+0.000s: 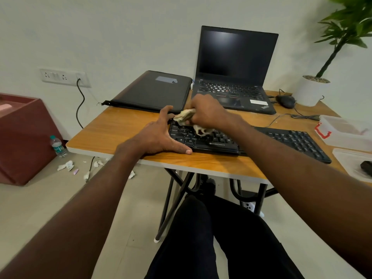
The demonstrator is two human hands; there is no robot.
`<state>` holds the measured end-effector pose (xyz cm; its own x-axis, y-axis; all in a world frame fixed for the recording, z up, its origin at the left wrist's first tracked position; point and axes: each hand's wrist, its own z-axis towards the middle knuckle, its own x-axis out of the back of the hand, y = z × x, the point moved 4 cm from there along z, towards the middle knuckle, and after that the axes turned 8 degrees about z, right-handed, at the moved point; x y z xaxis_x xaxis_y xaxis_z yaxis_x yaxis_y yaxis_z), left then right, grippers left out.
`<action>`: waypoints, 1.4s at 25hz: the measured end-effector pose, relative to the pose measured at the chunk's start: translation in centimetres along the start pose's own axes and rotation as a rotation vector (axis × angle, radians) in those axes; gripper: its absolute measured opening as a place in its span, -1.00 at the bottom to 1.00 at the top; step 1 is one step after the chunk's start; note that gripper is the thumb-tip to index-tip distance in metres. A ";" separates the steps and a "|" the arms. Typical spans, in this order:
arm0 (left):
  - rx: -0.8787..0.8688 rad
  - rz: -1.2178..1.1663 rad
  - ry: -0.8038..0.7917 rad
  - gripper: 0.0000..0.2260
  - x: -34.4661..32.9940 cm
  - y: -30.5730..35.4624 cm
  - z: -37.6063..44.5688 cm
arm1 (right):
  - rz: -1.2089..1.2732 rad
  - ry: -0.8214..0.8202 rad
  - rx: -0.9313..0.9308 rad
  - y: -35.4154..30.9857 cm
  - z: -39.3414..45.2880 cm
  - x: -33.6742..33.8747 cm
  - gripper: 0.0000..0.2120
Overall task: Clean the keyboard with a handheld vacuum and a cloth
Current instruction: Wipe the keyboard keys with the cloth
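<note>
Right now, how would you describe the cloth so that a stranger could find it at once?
Start at the wooden table, then find the black keyboard near its front edge. At its left end, the right hand presses a crumpled cloth on the keys. It is the only pale, soft thing among dark electronics.

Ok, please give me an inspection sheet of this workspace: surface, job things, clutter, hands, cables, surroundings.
Surface: wooden table, folding legs.
Job's things: keyboard at the front edge; cloth on its left keys; vacuum not seen.
Clutter: laptop open, screen dark; sleeve; mouse; plastic boxes at right.
Hands: left hand flat, steadying the keyboard's left end; right hand gripping the cloth.
Cables: wall cable; mouse cable.
Surroundings: plant, bottle, paper scraps on the floor.
</note>
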<state>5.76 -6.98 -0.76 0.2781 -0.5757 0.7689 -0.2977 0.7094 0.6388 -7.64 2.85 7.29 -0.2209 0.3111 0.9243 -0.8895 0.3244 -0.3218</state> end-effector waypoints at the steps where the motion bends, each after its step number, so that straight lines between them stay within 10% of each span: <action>1: 0.001 -0.001 0.000 0.40 0.0 0.0 0.0 | 0.009 -0.018 -0.025 0.4 -0.4 -0.2 -0.83; 8: 0.015 0.000 -0.014 0.43 0.1 0.0 0.2 | -0.340 -0.004 -0.234 4.0 -2.5 3.0 -0.85; 15: 0.015 0.035 -0.001 0.43 0.0 0.2 0.1 | -0.078 0.113 0.009 -0.1 -1.5 -0.6 -0.79; 28: 0.014 -0.046 -0.030 0.40 0.0 -0.4 0.4 | 0.144 -0.035 -0.078 4.1 -2.0 2.6 -0.83; 32: -0.032 -0.009 0.156 0.01 0.1 1.4 0.5 | 0.402 -0.028 -0.052 3.0 -2.1 1.6 -0.90; 35: -0.107 0.172 0.399 -0.27 -1.4 3.9 0.6 | 0.103 0.097 -0.010 4.0 -1.9 0.5 -0.85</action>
<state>3.67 -3.62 0.65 0.5693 -0.2583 0.7805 -0.2804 0.8314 0.4797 -10.54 5.95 6.06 -0.2706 0.4276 0.8625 -0.8601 0.2950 -0.4161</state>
